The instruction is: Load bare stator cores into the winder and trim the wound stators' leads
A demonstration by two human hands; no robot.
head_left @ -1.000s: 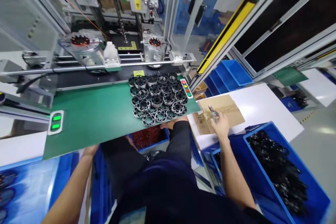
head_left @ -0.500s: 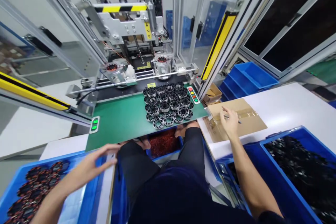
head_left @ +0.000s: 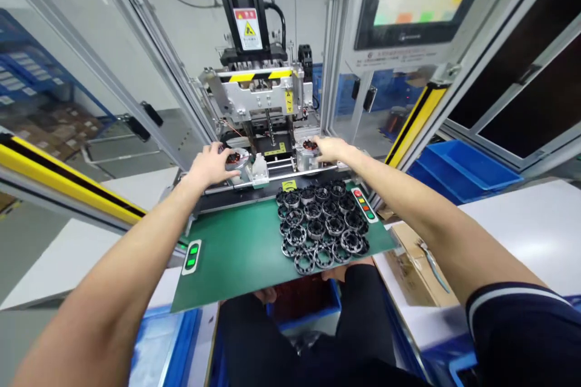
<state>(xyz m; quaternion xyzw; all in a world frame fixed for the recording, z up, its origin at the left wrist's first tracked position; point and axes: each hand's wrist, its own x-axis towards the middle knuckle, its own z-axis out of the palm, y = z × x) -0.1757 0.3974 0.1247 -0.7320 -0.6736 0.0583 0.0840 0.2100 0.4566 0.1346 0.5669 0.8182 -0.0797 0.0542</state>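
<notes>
Both my arms reach forward into the machine. My left hand [head_left: 209, 164] curls over a copper-wound stator [head_left: 235, 158] seated in the left round fixture. My right hand [head_left: 330, 148] closes its fingers on a second wound stator [head_left: 310, 146] in the right fixture. A white block [head_left: 259, 168] stands on the rail between the two fixtures. Nearer to me, a pile of several black ring-shaped stator cores [head_left: 318, 224] lies on the green mat [head_left: 236, 254].
The press head [head_left: 254, 87] hangs over the fixtures. Yellow light-curtain bars [head_left: 411, 124] flank the opening. A button panel [head_left: 364, 204] and green lamps [head_left: 193, 254] edge the mat. Pliers [head_left: 432, 264] lie on cardboard at right. Blue bins [head_left: 463, 163] stand beyond.
My right hand left the pliers on the cardboard and my left hand left the blue bin. Both reached forward onto the machine's two fixtures. My view lifted toward the machine.
</notes>
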